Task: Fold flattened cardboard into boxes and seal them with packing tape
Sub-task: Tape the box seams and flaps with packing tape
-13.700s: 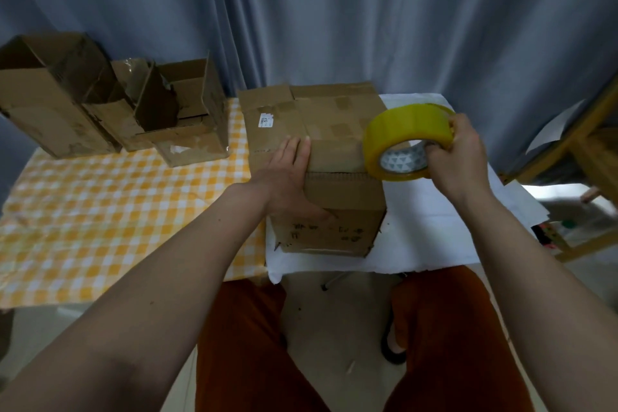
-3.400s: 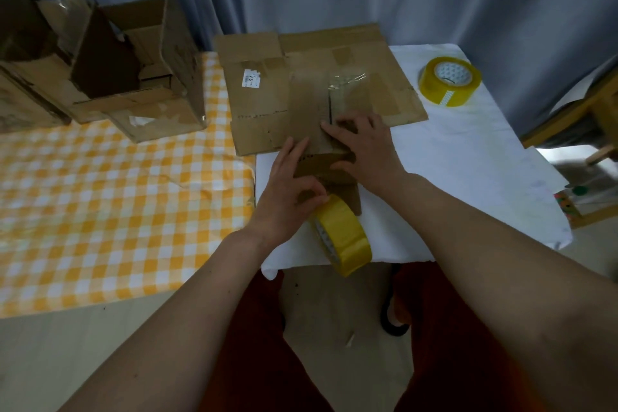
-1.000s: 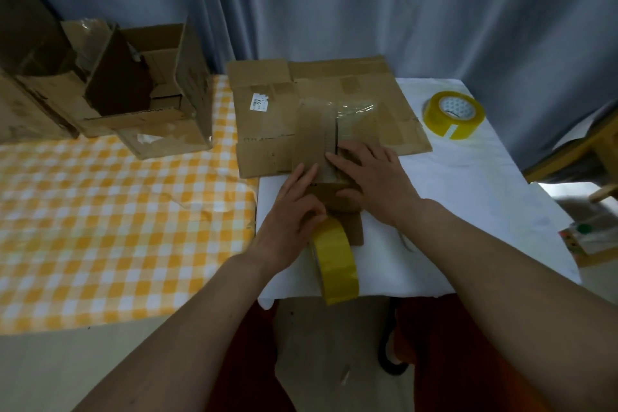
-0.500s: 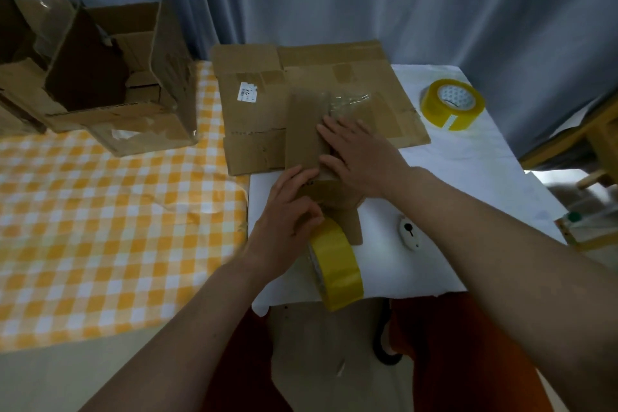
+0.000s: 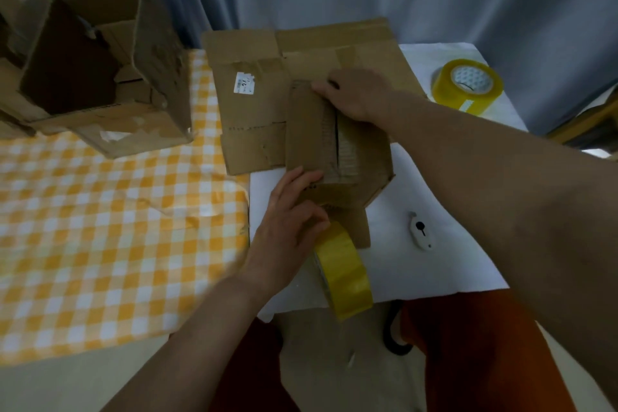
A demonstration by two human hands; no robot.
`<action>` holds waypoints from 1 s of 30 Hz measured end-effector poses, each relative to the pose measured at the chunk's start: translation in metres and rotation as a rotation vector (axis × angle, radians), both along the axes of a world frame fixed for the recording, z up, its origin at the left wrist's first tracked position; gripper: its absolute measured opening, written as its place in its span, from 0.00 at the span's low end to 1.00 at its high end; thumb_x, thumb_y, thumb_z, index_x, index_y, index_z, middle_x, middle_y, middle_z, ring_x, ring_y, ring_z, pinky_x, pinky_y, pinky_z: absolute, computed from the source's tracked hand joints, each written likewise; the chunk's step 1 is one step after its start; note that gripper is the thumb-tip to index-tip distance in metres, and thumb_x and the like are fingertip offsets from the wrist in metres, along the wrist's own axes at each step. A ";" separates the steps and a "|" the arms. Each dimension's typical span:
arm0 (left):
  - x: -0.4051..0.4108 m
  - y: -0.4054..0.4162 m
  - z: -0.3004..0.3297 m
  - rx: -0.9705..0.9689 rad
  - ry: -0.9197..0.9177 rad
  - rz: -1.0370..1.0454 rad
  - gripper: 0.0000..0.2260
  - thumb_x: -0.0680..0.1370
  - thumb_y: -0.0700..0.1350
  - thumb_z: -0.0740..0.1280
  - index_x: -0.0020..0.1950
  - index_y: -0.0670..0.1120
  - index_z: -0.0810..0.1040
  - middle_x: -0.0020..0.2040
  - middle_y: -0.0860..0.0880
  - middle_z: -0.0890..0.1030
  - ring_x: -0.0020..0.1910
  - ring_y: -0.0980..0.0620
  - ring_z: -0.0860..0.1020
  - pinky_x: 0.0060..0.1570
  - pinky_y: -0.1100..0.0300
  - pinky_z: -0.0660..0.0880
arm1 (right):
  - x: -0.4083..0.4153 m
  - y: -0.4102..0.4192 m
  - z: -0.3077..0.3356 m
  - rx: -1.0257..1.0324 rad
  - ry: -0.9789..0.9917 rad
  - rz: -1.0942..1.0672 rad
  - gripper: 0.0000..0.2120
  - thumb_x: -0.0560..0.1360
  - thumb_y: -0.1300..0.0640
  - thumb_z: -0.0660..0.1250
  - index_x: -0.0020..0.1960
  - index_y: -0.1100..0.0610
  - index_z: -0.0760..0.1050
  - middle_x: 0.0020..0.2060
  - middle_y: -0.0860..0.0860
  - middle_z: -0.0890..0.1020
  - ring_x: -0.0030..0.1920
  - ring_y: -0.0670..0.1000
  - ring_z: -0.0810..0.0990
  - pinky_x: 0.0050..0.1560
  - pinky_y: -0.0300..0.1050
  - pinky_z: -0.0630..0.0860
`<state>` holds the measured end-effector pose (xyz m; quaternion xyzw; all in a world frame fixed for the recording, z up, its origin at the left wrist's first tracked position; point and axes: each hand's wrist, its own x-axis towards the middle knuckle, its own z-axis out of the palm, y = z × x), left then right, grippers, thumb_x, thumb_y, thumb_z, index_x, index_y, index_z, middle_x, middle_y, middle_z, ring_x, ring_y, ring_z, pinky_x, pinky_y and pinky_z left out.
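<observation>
Two bare forearms reach forward from the near edge of the desk. The left hand (image 5: 290, 227) lies lower, near that edge, palm down, fingers loosely curled with the fingertips pointing away. The right hand (image 5: 359, 98) reaches further toward the far edge, back upward, its grip curling over a cardboard edge.

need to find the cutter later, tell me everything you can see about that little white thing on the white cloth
The small white object lies flat on the white cloth, to the right of the small cardboard box and the yellow tape roll that the left hand holds. It is elongated with rounded ends, looks like smooth plastic, and has a black round mark with a short line on its top. It lies below the right forearm in the picture and nothing touches it. Whether it is a cutter cannot be told.
</observation>
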<state>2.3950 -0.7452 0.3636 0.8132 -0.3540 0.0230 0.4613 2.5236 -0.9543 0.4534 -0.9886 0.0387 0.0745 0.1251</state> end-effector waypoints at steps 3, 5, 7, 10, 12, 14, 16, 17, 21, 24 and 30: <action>0.000 0.000 0.004 0.006 -0.020 0.040 0.08 0.77 0.47 0.65 0.45 0.44 0.80 0.71 0.48 0.68 0.75 0.48 0.57 0.73 0.67 0.51 | -0.019 0.002 -0.006 -0.138 -0.156 0.070 0.26 0.80 0.40 0.50 0.71 0.55 0.64 0.69 0.57 0.68 0.69 0.59 0.64 0.69 0.54 0.58; -0.001 0.001 0.008 0.025 -0.021 0.086 0.07 0.75 0.47 0.68 0.44 0.43 0.82 0.72 0.43 0.68 0.75 0.46 0.57 0.73 0.65 0.51 | -0.050 0.006 -0.012 -0.092 -0.350 0.122 0.25 0.80 0.44 0.54 0.72 0.58 0.63 0.70 0.58 0.66 0.70 0.59 0.62 0.71 0.53 0.59; -0.003 0.002 0.012 0.044 -0.005 0.155 0.05 0.73 0.44 0.70 0.42 0.44 0.83 0.73 0.41 0.65 0.75 0.42 0.57 0.73 0.55 0.54 | -0.089 0.010 -0.019 0.013 -0.454 0.166 0.23 0.80 0.51 0.58 0.70 0.63 0.65 0.68 0.61 0.69 0.69 0.61 0.66 0.70 0.54 0.61; -0.014 0.004 0.015 0.088 -0.096 0.287 0.01 0.72 0.41 0.74 0.41 0.45 0.84 0.72 0.42 0.67 0.71 0.41 0.61 0.67 0.49 0.62 | -0.151 0.013 -0.032 0.139 -0.473 0.126 0.21 0.78 0.57 0.60 0.68 0.64 0.68 0.66 0.61 0.72 0.67 0.61 0.68 0.68 0.51 0.63; -0.028 0.001 0.019 0.052 -0.086 0.350 0.02 0.71 0.38 0.74 0.41 0.44 0.84 0.62 0.41 0.74 0.60 0.51 0.69 0.59 0.63 0.68 | -0.192 0.020 -0.039 0.203 -0.476 0.076 0.20 0.79 0.55 0.57 0.67 0.63 0.70 0.65 0.59 0.72 0.67 0.57 0.68 0.67 0.45 0.62; -0.047 -0.005 0.029 -0.047 0.098 0.367 0.04 0.73 0.36 0.72 0.43 0.44 0.83 0.50 0.47 0.77 0.47 0.61 0.74 0.50 0.71 0.71 | -0.224 0.033 -0.045 0.343 -0.497 -0.013 0.21 0.78 0.51 0.55 0.64 0.62 0.73 0.61 0.57 0.75 0.62 0.54 0.70 0.64 0.41 0.65; -0.063 -0.011 0.035 -0.104 0.284 0.418 0.06 0.75 0.37 0.71 0.43 0.47 0.82 0.43 0.52 0.80 0.43 0.59 0.77 0.48 0.65 0.75 | -0.249 0.050 -0.045 0.561 -0.407 -0.157 0.20 0.77 0.47 0.59 0.62 0.58 0.72 0.57 0.53 0.75 0.59 0.52 0.73 0.60 0.42 0.69; -0.071 -0.013 0.038 -0.128 0.356 0.458 0.06 0.75 0.37 0.71 0.42 0.49 0.82 0.42 0.52 0.81 0.43 0.56 0.79 0.48 0.63 0.77 | -0.258 0.058 -0.043 0.672 -0.326 -0.220 0.20 0.76 0.45 0.63 0.63 0.56 0.71 0.57 0.50 0.74 0.58 0.50 0.73 0.58 0.41 0.70; -0.093 -0.013 0.054 -0.310 0.557 0.550 0.07 0.75 0.38 0.72 0.40 0.50 0.83 0.41 0.51 0.83 0.43 0.52 0.80 0.47 0.60 0.77 | -0.279 0.075 -0.038 0.888 -0.113 -0.260 0.31 0.71 0.46 0.71 0.69 0.50 0.62 0.58 0.43 0.71 0.59 0.46 0.73 0.53 0.37 0.72; -0.103 -0.010 0.079 -0.398 0.626 0.492 0.03 0.75 0.38 0.71 0.43 0.45 0.84 0.40 0.50 0.83 0.40 0.56 0.79 0.42 0.65 0.76 | -0.281 0.068 -0.020 0.921 -0.168 -0.274 0.30 0.74 0.47 0.68 0.72 0.46 0.61 0.62 0.46 0.67 0.62 0.47 0.70 0.60 0.44 0.71; -0.113 -0.003 0.122 -0.374 0.539 0.276 0.08 0.74 0.34 0.70 0.40 0.46 0.82 0.36 0.55 0.81 0.35 0.66 0.78 0.39 0.72 0.73 | -0.271 0.053 0.038 0.924 -0.173 -0.098 0.07 0.75 0.57 0.69 0.50 0.47 0.78 0.55 0.49 0.77 0.55 0.46 0.76 0.53 0.33 0.72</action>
